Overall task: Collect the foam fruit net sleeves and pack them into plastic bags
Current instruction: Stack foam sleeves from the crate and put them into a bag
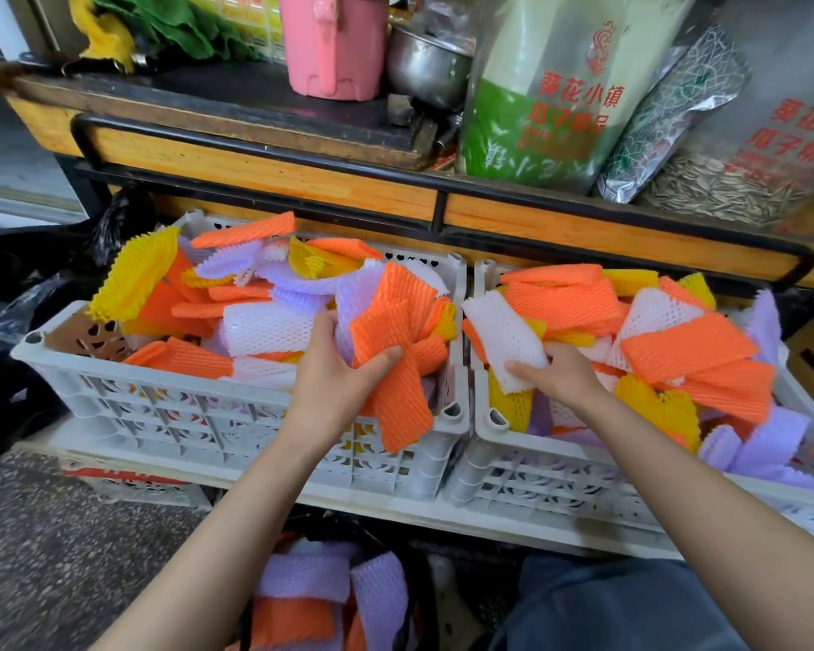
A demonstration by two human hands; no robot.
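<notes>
Closest in, directly below the left crate [161, 382], a black plastic bag [419, 580] sat open on the floor between the person's forearms, with purple and orange foam sleeves [301, 603] inside it. At the left crate's near right corner, the left hand [344, 373] clutched a bundle of orange sleeves [395, 368], fingers and thumb curled round them. One sleeve drooped over the crate's front wall. Just right of the left crate and touching it stood a second white crate [536, 444], where the right hand [562, 375] pinched a white sleeve [504, 340] between thumb and fingers. Both crates were heaped with orange, yellow, white and purple sleeves. Behind and above the left crate ran a wooden counter [264, 169] carrying a pink bucket [332, 44], a metal pot [426, 63] and printed bags of seeds [551, 96]. Left of the left crate lay crumpled black bags [15, 284].
</notes>
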